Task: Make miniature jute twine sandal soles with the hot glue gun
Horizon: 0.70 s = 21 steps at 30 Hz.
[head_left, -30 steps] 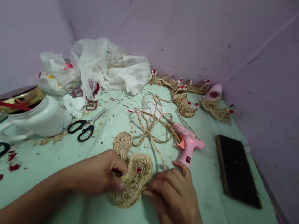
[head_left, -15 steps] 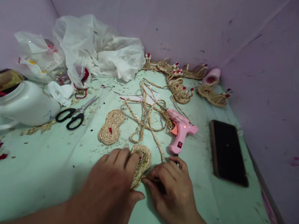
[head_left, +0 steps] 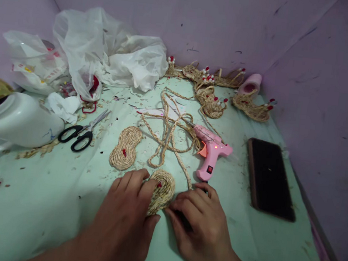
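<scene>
Near the front of the table, my left hand (head_left: 128, 213) is closed around the left side of a coiled braided-straw piece (head_left: 163, 190) with a red spot near its middle. My right hand (head_left: 198, 221) pinches the braided cord at the coil's right edge; its fingertips are partly hidden. From there the straw braid (head_left: 183, 167) runs up the table in loose loops. A finished-looking figure-eight straw coil (head_left: 125, 148) lies flat to the left. Just beyond my right hand rests a pink glue gun (head_left: 211, 149) with an orange light showing.
Black-handled scissors (head_left: 82, 132) and a white pitcher (head_left: 27, 122) lie at left, crumpled plastic bags (head_left: 107, 51) behind them. Straw pieces with red and white beads (head_left: 209, 97) line the wall beside a pink roll (head_left: 251, 84). A phone (head_left: 270, 179) lies at right.
The held coil has turned to show its face more fully, and my left hand has shifted slightly left with it. My right hand keeps its pinch. The whole view has shifted a little.
</scene>
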Tool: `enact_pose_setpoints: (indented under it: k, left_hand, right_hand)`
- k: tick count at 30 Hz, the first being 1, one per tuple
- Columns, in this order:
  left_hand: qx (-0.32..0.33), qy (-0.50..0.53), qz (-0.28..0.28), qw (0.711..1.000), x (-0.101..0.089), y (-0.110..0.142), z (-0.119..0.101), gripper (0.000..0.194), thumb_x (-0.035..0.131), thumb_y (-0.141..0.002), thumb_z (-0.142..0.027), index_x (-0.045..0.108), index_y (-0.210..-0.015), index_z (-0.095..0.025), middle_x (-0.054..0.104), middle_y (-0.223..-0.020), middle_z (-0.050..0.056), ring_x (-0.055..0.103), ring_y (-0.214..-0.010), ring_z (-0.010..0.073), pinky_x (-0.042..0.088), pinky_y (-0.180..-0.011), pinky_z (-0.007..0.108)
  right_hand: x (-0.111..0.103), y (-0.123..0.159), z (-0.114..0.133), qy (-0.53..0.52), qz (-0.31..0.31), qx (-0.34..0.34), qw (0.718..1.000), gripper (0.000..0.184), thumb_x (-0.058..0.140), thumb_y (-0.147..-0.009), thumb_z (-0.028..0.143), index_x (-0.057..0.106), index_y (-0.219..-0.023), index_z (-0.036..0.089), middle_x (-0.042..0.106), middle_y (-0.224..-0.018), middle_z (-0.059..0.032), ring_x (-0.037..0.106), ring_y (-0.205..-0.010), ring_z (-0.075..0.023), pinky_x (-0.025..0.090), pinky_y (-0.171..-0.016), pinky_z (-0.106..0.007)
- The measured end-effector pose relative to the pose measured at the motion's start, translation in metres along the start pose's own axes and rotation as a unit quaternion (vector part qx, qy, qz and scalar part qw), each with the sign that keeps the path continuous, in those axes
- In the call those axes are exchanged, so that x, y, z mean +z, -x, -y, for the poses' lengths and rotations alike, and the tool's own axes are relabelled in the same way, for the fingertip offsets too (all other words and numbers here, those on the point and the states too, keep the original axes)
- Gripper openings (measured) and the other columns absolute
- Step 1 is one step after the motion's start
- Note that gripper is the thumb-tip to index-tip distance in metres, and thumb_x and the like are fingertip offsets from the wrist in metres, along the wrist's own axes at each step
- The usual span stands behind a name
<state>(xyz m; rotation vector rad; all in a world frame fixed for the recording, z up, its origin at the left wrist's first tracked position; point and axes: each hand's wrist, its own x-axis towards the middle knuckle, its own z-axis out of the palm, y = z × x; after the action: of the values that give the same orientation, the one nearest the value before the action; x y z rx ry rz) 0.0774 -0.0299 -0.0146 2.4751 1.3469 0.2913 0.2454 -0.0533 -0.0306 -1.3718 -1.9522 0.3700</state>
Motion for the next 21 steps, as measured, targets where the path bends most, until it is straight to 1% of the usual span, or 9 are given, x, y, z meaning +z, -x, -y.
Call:
enact_pose_setpoints:
  k: [5,9,13,17,21]
  left_hand:
    - [-0.002,-0.001,0.003,1.0,-0.001,-0.004,-0.002,0.023,0.048,-0.073,-0.018,0.049,-0.096,-0.016,0.05,-0.099,0.011,0.045,-0.093,0.0279,0.04,-0.077,0.048]
    - [-0.007,-0.009,0.003,1.0,-0.003,-0.007,-0.001,0.022,0.05,-0.069,-0.015,0.052,-0.091,-0.017,0.051,-0.096,0.01,0.045,-0.092,0.0271,0.039,-0.078,0.047]
    - [-0.026,-0.012,0.019,0.999,-0.006,-0.009,0.0,0.019,0.05,-0.067,-0.013,0.053,-0.086,-0.019,0.052,-0.096,0.009,0.046,-0.093,0.0262,0.038,-0.079,0.045]
    - [-0.025,-0.005,0.028,0.999,-0.008,-0.009,0.0,0.02,0.049,-0.068,-0.013,0.053,-0.087,-0.02,0.053,-0.096,0.008,0.046,-0.093,0.0257,0.038,-0.079,0.044]
    - [-0.012,0.003,0.014,1.0,-0.006,-0.008,0.001,0.023,0.049,-0.066,-0.012,0.052,-0.088,-0.02,0.052,-0.098,0.008,0.047,-0.093,0.0255,0.038,-0.079,0.044]
  right_hand:
    - [0.0,0.001,-0.002,0.014,-0.008,0.001,1.0,0.008,0.061,-0.073,0.012,0.058,-0.072,0.019,0.063,-0.065,0.0004,0.055,-0.062,-0.0147,0.036,-0.08,-0.039]
    - [-0.006,-0.001,-0.006,0.044,0.0,0.013,0.999,0.009,0.067,-0.071,0.019,0.059,-0.075,0.02,0.066,-0.071,0.001,0.055,-0.07,-0.0171,0.032,-0.083,-0.04]
    - [-0.01,-0.004,-0.012,0.063,0.016,0.011,0.998,0.012,0.071,-0.069,0.026,0.06,-0.073,0.022,0.066,-0.069,0.0031,0.052,-0.079,-0.0204,0.027,-0.089,-0.045]
    - [-0.008,-0.003,-0.013,0.059,0.005,0.007,0.998,0.009,0.068,-0.072,0.023,0.059,-0.07,0.023,0.064,-0.066,0.0039,0.05,-0.077,-0.0191,0.025,-0.093,-0.046]
    - [-0.004,-0.004,-0.01,0.053,0.004,0.038,0.998,0.008,0.066,-0.073,0.021,0.059,-0.069,0.023,0.062,-0.065,0.0021,0.049,-0.076,-0.0197,0.028,-0.09,-0.046]
